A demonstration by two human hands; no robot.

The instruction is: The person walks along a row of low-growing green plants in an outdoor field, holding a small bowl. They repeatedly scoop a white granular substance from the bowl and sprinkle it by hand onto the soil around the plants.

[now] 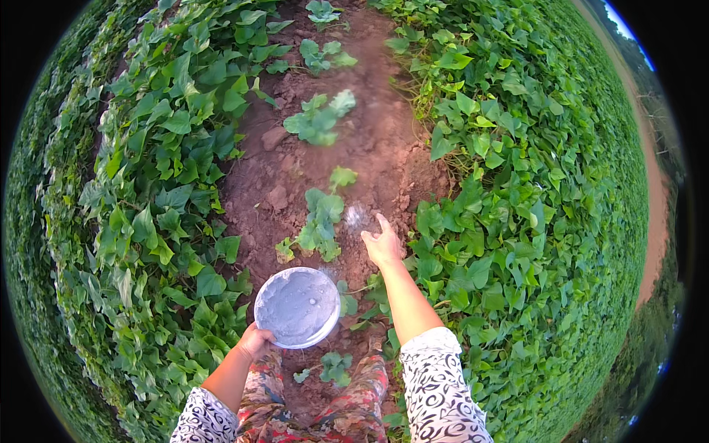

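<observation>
Bowl (309, 342) gripped by left fingers (260, 338), right fingers (384, 227) parted, pale powder (356, 217) (blurred) just beside them

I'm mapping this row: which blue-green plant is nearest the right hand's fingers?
The plant just left of the right hand, beyond the bowl; the others stand farther ahead or nearer the legs.

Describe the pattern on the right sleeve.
The right sleeve is white with black curling swirls, seen in the head view.
</observation>
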